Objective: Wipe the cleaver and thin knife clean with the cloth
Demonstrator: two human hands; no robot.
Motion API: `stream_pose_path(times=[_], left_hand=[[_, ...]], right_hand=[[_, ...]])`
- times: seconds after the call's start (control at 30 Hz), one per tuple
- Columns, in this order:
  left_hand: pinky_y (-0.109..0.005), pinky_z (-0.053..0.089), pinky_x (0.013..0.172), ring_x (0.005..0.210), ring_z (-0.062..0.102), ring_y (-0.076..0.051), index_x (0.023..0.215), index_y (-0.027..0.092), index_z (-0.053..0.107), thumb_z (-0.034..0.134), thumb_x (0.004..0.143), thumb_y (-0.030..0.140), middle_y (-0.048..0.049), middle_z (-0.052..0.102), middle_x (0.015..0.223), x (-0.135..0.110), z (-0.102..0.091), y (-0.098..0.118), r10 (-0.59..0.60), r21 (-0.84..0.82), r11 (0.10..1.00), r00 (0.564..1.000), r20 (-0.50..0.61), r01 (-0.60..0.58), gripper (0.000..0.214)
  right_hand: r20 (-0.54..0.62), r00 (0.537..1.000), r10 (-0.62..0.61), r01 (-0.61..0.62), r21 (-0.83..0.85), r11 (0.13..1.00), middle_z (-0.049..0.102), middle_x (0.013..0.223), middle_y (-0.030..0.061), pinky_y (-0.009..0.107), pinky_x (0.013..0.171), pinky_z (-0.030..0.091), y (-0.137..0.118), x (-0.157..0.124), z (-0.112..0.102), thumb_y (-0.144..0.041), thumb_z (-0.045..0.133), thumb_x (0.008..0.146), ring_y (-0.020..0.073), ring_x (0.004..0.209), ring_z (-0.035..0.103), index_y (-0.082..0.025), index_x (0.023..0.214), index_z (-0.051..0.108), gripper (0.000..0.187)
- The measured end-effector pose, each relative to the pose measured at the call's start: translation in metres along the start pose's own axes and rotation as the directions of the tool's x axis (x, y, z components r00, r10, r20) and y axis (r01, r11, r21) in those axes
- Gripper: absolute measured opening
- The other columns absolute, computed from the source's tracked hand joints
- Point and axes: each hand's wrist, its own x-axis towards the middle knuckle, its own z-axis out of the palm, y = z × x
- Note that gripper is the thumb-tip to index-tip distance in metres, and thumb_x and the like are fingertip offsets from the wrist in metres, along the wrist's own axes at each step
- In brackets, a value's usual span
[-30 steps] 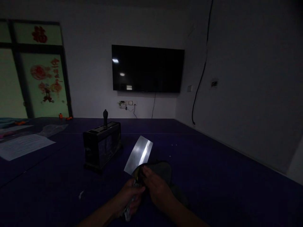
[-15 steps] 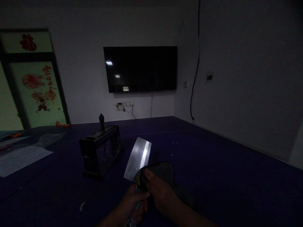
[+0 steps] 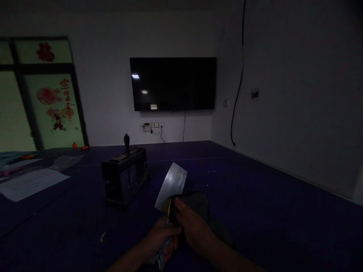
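Note:
A wide, shiny cleaver (image 3: 172, 184) points away from me, its blade tilted up over the dark purple surface. My left hand (image 3: 162, 240) is closed around its greyish handle, which shows below the fingers. My right hand (image 3: 197, 228) presses a dark grey cloth (image 3: 198, 202) with a yellow edge against the lower end of the blade. The fingers of that hand lie bent over the cloth, and its palm side is hidden. To the left of the blade stands a black knife block (image 3: 124, 177) with one dark handle (image 3: 126, 141) sticking up from its top.
Printed paper sheets (image 3: 34, 183) and clear plastic wrapping (image 3: 66, 161) lie at the left. A small white scrap (image 3: 102, 237) is near the front. Orange items (image 3: 81, 146) sit by the door. A television (image 3: 174, 84) hangs on the far wall; a black cable (image 3: 238, 94) dangles at right.
The whole view has shifted slightly, so things appear further right. The bright reflection on the blade has faded. Both hands keep their hold on the cleaver and cloth.

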Motion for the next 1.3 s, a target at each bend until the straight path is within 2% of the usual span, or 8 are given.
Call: stream_pose_path(times=[0.23, 0.43, 0.6, 0.83, 0.97, 1.1, 1.3], left_hand=[[-0.018, 0.025, 0.025, 0.021, 0.031, -0.005, 0.049, 0.011, 0.051, 0.058, 0.064, 0.045, 0.0035, 0.039, 0.030, 0.002, 0.000, 0.002, 0.004, 0.162, 0.987, 1.000, 0.026, -0.008, 0.038], [-0.017, 0.026, 0.028, 0.022, 0.031, -0.006, 0.048, 0.015, 0.048, 0.053, 0.063, 0.033, 0.0064, 0.036, 0.027, -0.004, 0.006, 0.008, -0.011, 0.323, 0.946, 0.999, -0.033, 0.021, 0.023], [-0.017, 0.026, 0.027, 0.020, 0.027, -0.005, 0.044, 0.016, 0.046, 0.051, 0.059, 0.030, 0.0067, 0.034, 0.026, -0.007, 0.010, 0.012, 0.060, 0.336, 0.941, 0.998, -0.034, -0.045, 0.021], [-0.016, 0.026, 0.026, 0.021, 0.027, -0.004, 0.050, 0.014, 0.048, 0.054, 0.060, 0.029, 0.0060, 0.039, 0.030, -0.005, 0.008, 0.008, 0.077, 0.213, 0.974, 0.997, 0.024, -0.080, 0.018], [-0.015, 0.025, 0.025, 0.022, 0.027, -0.002, 0.065, 0.016, 0.045, 0.058, 0.061, 0.029, 0.0061, 0.049, 0.039, -0.003, 0.006, 0.007, 0.070, 0.139, 0.988, 0.997, 0.017, -0.071, 0.019], [-0.014, 0.025, 0.026, 0.021, 0.027, -0.002, 0.071, 0.019, 0.039, 0.059, 0.059, 0.030, 0.0078, 0.050, 0.040, -0.003, 0.005, 0.008, 0.046, 0.118, 0.992, 0.999, 0.012, -0.047, 0.025], [-0.014, 0.026, 0.025, 0.021, 0.027, -0.003, 0.075, 0.020, 0.038, 0.059, 0.059, 0.029, 0.0085, 0.050, 0.040, -0.003, 0.005, 0.007, 0.008, 0.119, 0.993, 1.000, -0.026, -0.005, 0.028]], right_hand=[[0.136, 0.990, -0.045, 0.036, 0.067, 0.997, 0.028, 0.141, 0.0141, 0.039, 0.107, 0.024, -0.002, 0.008, -0.007, 0.003, 0.033, 0.075, 0.0193, 0.133, 0.009, -0.004, 0.132, 0.035, 0.057], [0.244, 0.956, -0.165, 0.132, 0.145, 0.981, 0.024, 0.143, 0.0115, 0.040, 0.109, 0.019, -0.001, 0.013, -0.016, 0.003, 0.036, 0.071, 0.0177, 0.134, 0.007, -0.006, 0.132, 0.035, 0.062], [0.193, 0.971, -0.141, 0.119, 0.119, 0.986, 0.025, 0.142, 0.0129, 0.039, 0.108, 0.020, -0.005, 0.012, -0.015, 0.002, 0.034, 0.074, 0.0169, 0.134, 0.006, -0.005, 0.132, 0.035, 0.058], [0.119, 0.990, -0.078, 0.065, 0.110, 0.992, 0.020, 0.145, 0.0117, 0.039, 0.108, 0.022, 0.000, 0.008, -0.003, 0.004, 0.032, 0.072, 0.0170, 0.134, 0.006, -0.007, 0.136, 0.025, 0.065], [0.070, 0.997, 0.029, -0.033, 0.058, 0.998, 0.022, 0.144, 0.0128, 0.040, 0.107, 0.024, 0.006, 0.005, 0.008, 0.006, 0.032, 0.070, 0.0181, 0.134, 0.007, -0.007, 0.137, 0.025, 0.068], [0.000, 0.992, 0.126, -0.126, 0.064, 0.990, 0.025, 0.143, 0.0127, 0.040, 0.105, 0.028, 0.009, 0.002, 0.014, 0.006, 0.030, 0.072, 0.0183, 0.133, 0.011, -0.010, 0.138, 0.021, 0.069], [-0.016, 0.997, 0.080, -0.078, 0.101, 0.992, 0.025, 0.143, 0.0121, 0.041, 0.106, 0.027, 0.010, 0.003, 0.010, 0.006, 0.031, 0.072, 0.0182, 0.134, 0.008, -0.010, 0.138, 0.023, 0.068]])
